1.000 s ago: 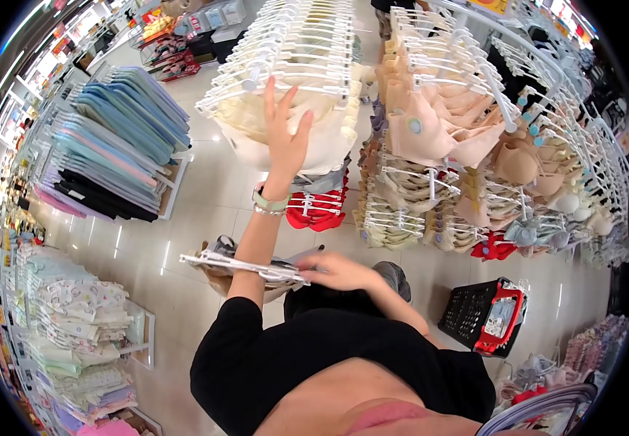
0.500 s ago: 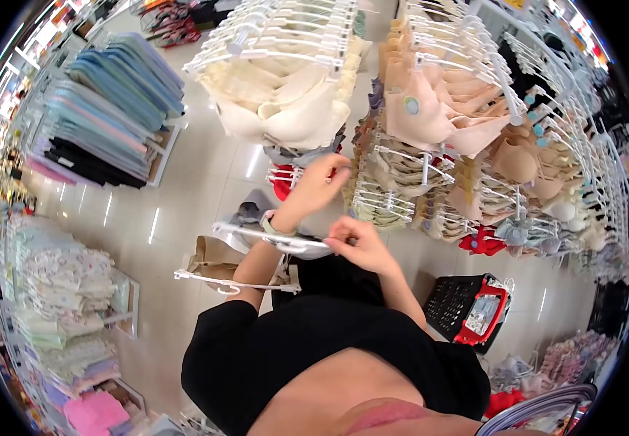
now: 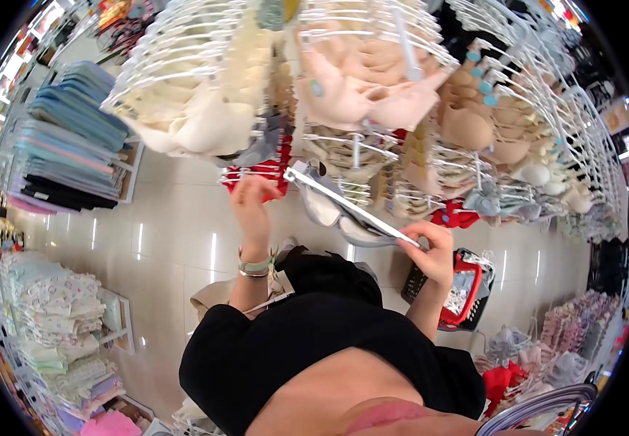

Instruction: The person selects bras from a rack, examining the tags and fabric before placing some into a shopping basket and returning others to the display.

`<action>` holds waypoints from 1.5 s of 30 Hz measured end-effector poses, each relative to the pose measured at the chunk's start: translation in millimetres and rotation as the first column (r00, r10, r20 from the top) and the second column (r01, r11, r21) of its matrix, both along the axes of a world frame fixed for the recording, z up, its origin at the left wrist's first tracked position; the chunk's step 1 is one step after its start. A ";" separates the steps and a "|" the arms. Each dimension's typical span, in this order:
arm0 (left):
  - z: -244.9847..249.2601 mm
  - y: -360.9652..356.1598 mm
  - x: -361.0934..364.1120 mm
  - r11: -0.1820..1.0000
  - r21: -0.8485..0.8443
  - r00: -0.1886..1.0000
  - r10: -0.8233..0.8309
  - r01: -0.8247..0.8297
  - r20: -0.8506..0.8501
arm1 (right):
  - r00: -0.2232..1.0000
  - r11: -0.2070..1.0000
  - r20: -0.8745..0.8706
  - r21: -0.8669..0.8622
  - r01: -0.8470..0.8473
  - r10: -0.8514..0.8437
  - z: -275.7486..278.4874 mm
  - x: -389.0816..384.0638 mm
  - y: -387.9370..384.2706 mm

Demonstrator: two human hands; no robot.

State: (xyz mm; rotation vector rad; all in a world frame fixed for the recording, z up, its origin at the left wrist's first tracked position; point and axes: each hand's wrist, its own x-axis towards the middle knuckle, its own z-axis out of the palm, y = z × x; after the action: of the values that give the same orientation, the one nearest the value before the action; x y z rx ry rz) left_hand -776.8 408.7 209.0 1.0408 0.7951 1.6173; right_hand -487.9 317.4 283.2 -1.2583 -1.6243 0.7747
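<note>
My right hand (image 3: 431,253) pinches one end of a white hanger (image 3: 354,207), which slants up and left in front of me. A grey bra (image 3: 329,213) hangs from it, its pale cup linings showing. My left hand (image 3: 251,207) is raised left of the hanger's far end, fingers loosely bent and apart, nothing in them. Behind that hand are red bras (image 3: 283,163) on white hangers. A beige bra (image 3: 213,294) on another hanger hangs by my left forearm, partly hidden by my sleeve.
Cream bras (image 3: 216,123) and pale pink bras (image 3: 372,102) hang on racks ahead. More bras line the wall rack (image 3: 540,138) at right. A black basket with a red handle (image 3: 467,291) stands on the floor at right. Folded clothes (image 3: 75,131) hang at left.
The hanger with the grey bra has moved up and right, away from my left forearm, in my right hand. My left hand has shifted left. The view has turned right.
</note>
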 end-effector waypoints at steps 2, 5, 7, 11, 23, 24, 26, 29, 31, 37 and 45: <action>-0.1 8.5 17.2 0.996 -0.079 0.998 0.026 -0.031 -0.064 | 1.000 0.995 0.018 0.098 0.000 -0.002 10.8 33.4 -15.6; -7.3 17.7 64.4 0.965 -0.263 0.990 -0.056 0.020 -0.130 | 0.998 0.986 0.021 0.150 -0.069 0.066 25.8 84.3 -42.9; -25.3 21.8 92.0 0.860 -0.471 0.951 -0.285 0.196 -0.124 | 0.991 0.961 -0.108 0.272 -0.047 0.079 21.0 113.9 -60.9; -99.9 -1.1 141.8 0.649 -0.165 0.664 -0.681 0.743 0.309 | 0.731 0.931 -0.670 0.170 0.323 -0.131 -14.0 146.4 -92.5; -30.1 -98.3 247.4 0.305 -0.189 0.358 -0.748 0.933 0.560 | 0.580 0.857 -0.632 -0.392 0.334 -0.515 -78.8 216.4 -82.6; -27.8 -104.4 243.4 0.375 -0.226 0.435 -0.707 0.899 0.558 | 0.589 0.854 -0.619 -0.406 0.326 -0.519 -77.3 217.3 -79.7; -77.1 -121.2 228.1 0.716 -0.155 0.717 -0.694 0.681 -0.059 | 0.617 0.876 -0.629 -0.409 0.256 -0.474 -86.2 225.0 -74.4; -74.7 -146.2 233.8 0.674 -0.496 0.779 -0.194 0.547 0.596 | 0.654 0.886 -0.625 -0.435 0.161 -0.426 -90.9 224.8 -65.7; -86.8 -161.3 227.8 0.701 -0.393 0.668 -0.160 0.596 0.727 | 0.666 0.888 -0.636 -0.452 0.086 -0.389 -96.6 222.0 -58.3; -83.9 -192.3 213.3 0.836 -0.497 0.962 -0.273 0.230 -0.013 | 0.765 0.874 -0.600 -0.475 -0.104 -0.235 -104.6 200.1 -35.8; -89.7 -180.2 188.4 0.581 -0.324 0.621 -0.435 0.746 0.652 | 0.765 0.849 -0.638 -0.449 -0.278 -0.087 -101.6 153.8 4.0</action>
State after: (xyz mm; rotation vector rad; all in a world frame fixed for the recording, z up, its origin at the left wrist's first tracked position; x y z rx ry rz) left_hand -588.4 228.5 119.3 0.3238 0.4116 0.8527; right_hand -334.0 321.4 181.6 -1.0759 -0.9302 1.6035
